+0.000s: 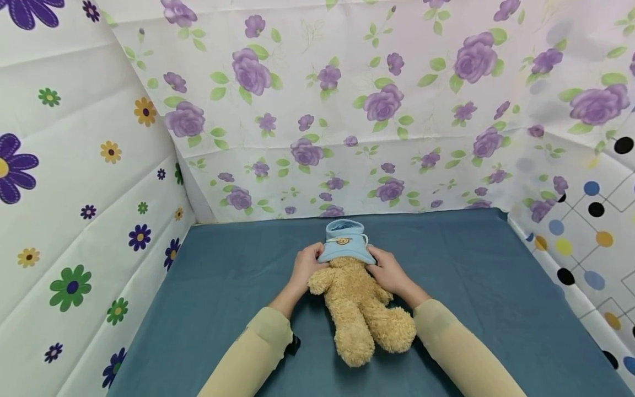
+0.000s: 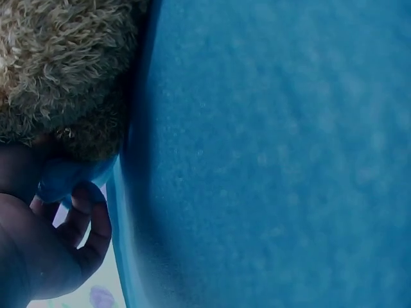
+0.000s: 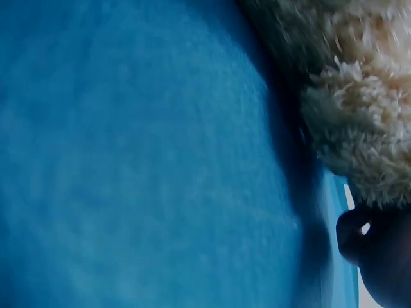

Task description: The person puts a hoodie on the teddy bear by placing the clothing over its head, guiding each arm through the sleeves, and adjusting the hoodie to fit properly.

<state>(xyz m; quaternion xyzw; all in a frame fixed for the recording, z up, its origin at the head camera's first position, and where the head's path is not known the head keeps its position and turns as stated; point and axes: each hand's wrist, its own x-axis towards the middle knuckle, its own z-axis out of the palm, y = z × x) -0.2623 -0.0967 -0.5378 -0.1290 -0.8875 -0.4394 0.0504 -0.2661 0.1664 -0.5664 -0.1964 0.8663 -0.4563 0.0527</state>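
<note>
Left hand (image 1: 306, 267) and right hand (image 1: 389, 269) are closed in a pinch at opposite sides of the hem of a light-blue garment (image 1: 344, 249), which is held between them, neither hand being clearly nearer. By it the head of the teddy bear (image 1: 354, 289) is hidden. Both are laid on the blue surface (image 1: 238, 264), the garment's neck opening pointed toward the far edge's middle, the bear's long axis running away from that edge, legs angled slightly rightward.

"Where does the plush toy (image 1: 353, 289) lie?"

"On the table (image 1: 238, 275), between the left hand (image 1: 305, 266) and right hand (image 1: 391, 271)."

"And the garment (image 1: 342, 251)?"

"Over its far end, before the back curtain (image 1: 307, 110)."
</note>
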